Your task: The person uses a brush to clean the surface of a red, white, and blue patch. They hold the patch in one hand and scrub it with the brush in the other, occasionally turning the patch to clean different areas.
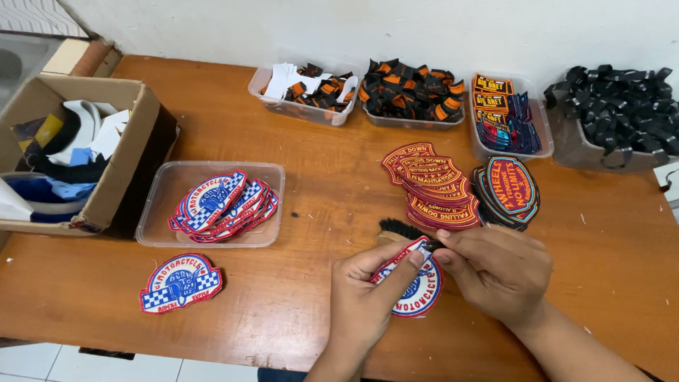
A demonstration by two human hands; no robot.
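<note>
Head view: left hand [364, 290] and right hand [495, 269] both pinched on one round red-white-blue embroidered patch [417, 290], held just above the wooden table [297, 297] near its front edge — left thumb across the patch's top edge, right fingertips [442, 249] closed at its upper rim. Small black brush [399, 228] just behind the hands. Matching patch [180, 283] lying flat at left; more stacked in a clear tray [170, 226]. Red patch pile [431, 187] and dark oval patch stack [508, 192] beyond. Cardboard box [127, 141] far left.
</note>
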